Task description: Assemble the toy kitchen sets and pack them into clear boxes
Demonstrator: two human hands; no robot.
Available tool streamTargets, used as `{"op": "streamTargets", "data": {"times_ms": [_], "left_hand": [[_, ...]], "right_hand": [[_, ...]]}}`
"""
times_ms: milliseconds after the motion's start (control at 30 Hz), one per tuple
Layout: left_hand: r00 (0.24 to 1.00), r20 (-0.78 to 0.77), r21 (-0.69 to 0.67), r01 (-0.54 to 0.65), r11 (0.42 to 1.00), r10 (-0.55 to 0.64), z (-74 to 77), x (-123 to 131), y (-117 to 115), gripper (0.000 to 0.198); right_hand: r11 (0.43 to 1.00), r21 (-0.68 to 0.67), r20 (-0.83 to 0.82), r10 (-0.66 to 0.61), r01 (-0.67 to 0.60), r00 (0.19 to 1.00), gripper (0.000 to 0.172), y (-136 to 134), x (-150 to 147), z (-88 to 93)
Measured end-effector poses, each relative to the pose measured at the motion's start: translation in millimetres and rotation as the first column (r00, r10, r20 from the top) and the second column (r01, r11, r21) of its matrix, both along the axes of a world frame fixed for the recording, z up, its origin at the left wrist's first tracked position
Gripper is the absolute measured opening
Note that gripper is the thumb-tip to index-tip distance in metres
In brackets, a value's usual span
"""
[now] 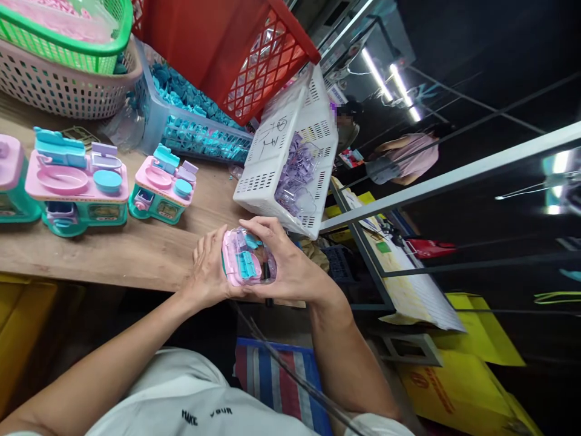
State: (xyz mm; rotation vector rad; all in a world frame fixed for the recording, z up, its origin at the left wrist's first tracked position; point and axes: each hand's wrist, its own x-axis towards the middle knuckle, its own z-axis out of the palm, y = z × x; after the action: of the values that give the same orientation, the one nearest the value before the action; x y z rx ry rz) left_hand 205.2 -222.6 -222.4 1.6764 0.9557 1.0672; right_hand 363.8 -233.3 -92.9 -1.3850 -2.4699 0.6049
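Over the table's front edge, a small pink and teal toy kitchen set (233,260) is held on its side between my two hands. Fingers of my left hand (206,272) close round its teal base side. A clear plastic cover (271,266) lies over its top, and my right hand (290,266) grips that side. Blue and purple parts show through the cover. To the left stand several similar toy kitchen sets (82,181), upright and uncovered, with pink tops, blue parts and teal bases. The smaller one (163,184) is closest to my hands.
A white perforated basket (267,163) of purple parts stands tilted behind my hands. Further back are a translucent bin (195,130) of blue parts, a red basket (200,48) and a green basket (86,57). A metal frame (454,163) crosses the right; people are beyond it.
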Motion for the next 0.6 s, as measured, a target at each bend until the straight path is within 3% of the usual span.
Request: {"op": "streamTargets", "data": {"times_ms": [267, 600], "left_hand": [[0.999, 0.031, 0.022, -0.032, 0.999, 0.032, -7.1, 4.7, -0.3, 0.128], [1.000, 0.012, 0.007, -0.006, 1.000, 0.006, -0.3, 1.4, 0.2, 0.125]], "right_hand": [[0.997, -0.045, 0.028, -0.059, 0.060, 0.998, 0.101, -2.9, -0.9, 1.1], [0.988, -0.152, 0.025, -0.028, 0.032, 0.999, 0.102, 6.3, 4.6, 4.9]]}}
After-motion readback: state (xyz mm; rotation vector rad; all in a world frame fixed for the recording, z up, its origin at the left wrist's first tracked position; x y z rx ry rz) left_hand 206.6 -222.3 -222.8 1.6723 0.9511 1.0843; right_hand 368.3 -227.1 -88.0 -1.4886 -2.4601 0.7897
